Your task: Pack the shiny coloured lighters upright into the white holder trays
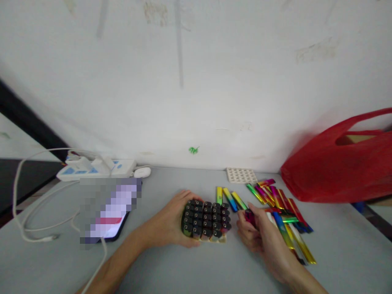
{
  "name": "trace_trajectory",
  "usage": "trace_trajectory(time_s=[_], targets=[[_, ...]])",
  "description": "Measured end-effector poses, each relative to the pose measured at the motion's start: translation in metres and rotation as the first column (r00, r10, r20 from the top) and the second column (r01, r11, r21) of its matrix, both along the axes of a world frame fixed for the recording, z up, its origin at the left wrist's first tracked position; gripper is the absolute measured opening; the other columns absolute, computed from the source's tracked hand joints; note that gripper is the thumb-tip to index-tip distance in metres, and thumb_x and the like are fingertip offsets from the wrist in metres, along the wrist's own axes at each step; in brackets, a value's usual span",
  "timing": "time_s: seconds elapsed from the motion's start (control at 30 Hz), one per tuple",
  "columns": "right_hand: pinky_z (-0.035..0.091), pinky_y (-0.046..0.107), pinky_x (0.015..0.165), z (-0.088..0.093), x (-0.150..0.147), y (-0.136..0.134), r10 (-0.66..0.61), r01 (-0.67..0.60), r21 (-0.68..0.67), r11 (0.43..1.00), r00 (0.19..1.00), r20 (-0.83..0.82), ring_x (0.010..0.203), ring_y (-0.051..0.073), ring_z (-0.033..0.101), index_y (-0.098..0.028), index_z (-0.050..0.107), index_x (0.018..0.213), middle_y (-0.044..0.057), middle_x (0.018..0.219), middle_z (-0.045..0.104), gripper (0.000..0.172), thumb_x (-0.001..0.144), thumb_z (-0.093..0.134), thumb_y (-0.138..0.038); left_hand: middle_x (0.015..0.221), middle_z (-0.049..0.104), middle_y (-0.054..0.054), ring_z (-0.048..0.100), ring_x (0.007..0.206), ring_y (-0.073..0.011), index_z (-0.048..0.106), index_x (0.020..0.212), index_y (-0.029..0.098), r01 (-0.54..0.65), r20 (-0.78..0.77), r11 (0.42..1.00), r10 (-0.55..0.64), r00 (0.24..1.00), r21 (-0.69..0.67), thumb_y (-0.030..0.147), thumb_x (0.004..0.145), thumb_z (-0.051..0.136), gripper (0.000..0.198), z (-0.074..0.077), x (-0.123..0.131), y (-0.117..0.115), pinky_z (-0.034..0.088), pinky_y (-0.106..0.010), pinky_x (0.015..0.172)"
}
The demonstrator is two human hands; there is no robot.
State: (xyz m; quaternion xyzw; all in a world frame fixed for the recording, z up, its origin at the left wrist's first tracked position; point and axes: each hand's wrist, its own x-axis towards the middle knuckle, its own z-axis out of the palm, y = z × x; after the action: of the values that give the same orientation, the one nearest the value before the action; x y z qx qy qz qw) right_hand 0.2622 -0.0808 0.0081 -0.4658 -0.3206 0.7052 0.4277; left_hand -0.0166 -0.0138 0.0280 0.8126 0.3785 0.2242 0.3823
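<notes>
My left hand (175, 220) wraps the left side of a block of black-ended pieces (207, 220), packed in rows. Each black end has a small round hole, and a pale tray edge (219, 240) shows beneath them. Just right of the block, my right hand (260, 234) is closed, its thumb and fingers pinching a shiny magenta piece (250, 217), partly hidden by the fingers. Beyond that hand lie three yellow, blue and green shiny pieces (229, 199). To its right spreads a loose pile of metallic coloured strips (284, 228).
A white tray with holes (241, 175) lies by the wall. At right stands a red bag (330, 167). On the left are a phone (118, 220), a white power strip (122, 167), an earbud case (142, 172) and a white cable (45, 239) that crosses near my left forearm.
</notes>
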Motion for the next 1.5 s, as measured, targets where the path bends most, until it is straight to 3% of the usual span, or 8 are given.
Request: trace_trajectory(time_s=[0.27, 0.63, 0.93, 1.27, 1.5], targets=[[0.010, 0.031, 0.050, -0.010, 0.000, -0.002, -0.052, 0.048, 0.026, 0.999, 0.984, 0.172, 0.053, 0.013, 0.016, -0.027, 0.035, 0.068, -0.008, 0.057, 0.025, 0.052, 0.105, 0.043, -0.063, 0.119, 0.070, -0.004, 0.067, 0.118, -0.0342, 0.069, 0.120, 0.024, -0.001, -0.007, 1.000, 0.001, 1.000, -0.012, 0.032, 0.054, 0.103, 0.075, 0.000, 0.000, 0.001, 0.053, -0.043, 0.112], [0.009, 0.029, 0.049, 0.000, -0.005, 0.001, -0.040, 0.039, 0.012, 0.999, 0.990, 0.132, 0.052, 0.011, 0.015, -0.027, 0.034, 0.065, -0.008, 0.057, 0.024, 0.062, 0.096, 0.055, -0.076, 0.120, 0.070, -0.004, 0.066, 0.118, -0.0344, 0.069, 0.122, 0.024, -0.001, -0.013, 1.000, 0.001, 1.000, 0.001, 0.033, 0.055, 0.103, 0.075, 0.001, 0.000, 0.000, 0.054, -0.044, 0.111], [0.010, 0.030, 0.050, -0.011, 0.000, -0.003, -0.064, 0.060, 0.031, 0.998, 0.981, 0.183, 0.053, 0.012, 0.017, -0.026, 0.036, 0.068, -0.008, 0.057, 0.027, 0.056, 0.102, 0.049, -0.069, 0.121, 0.070, -0.005, 0.066, 0.119, -0.0338, 0.069, 0.121, 0.022, -0.001, -0.004, 1.000, 0.001, 1.000, -0.009, 0.030, 0.055, 0.104, 0.075, 0.000, 0.000, 0.000, 0.053, -0.043, 0.111], [0.009, 0.029, 0.049, 0.000, -0.005, 0.001, -0.032, 0.032, 0.000, 0.999, 0.987, 0.158, 0.053, 0.010, 0.016, -0.026, 0.034, 0.064, -0.008, 0.058, 0.025, 0.065, 0.092, 0.056, -0.081, 0.119, 0.070, -0.003, 0.066, 0.119, -0.0329, 0.069, 0.121, 0.022, 0.004, 0.007, 1.000, -0.004, 1.000, -0.022, 0.026, 0.054, 0.104, 0.075, 0.001, 0.000, 0.001, 0.053, -0.041, 0.110], [0.010, 0.029, 0.049, -0.006, -0.002, 0.001, -0.030, 0.033, -0.022, 0.999, 0.989, 0.142, 0.053, 0.011, 0.015, -0.026, 0.035, 0.066, -0.009, 0.058, 0.024, 0.064, 0.095, 0.055, -0.079, 0.119, 0.069, -0.003, 0.066, 0.119, -0.0331, 0.068, 0.121, 0.022, 0.009, 0.002, 1.000, -0.009, 1.000, -0.009, 0.026, 0.053, 0.105, 0.077, 0.000, -0.001, 0.002, 0.051, -0.043, 0.113]])
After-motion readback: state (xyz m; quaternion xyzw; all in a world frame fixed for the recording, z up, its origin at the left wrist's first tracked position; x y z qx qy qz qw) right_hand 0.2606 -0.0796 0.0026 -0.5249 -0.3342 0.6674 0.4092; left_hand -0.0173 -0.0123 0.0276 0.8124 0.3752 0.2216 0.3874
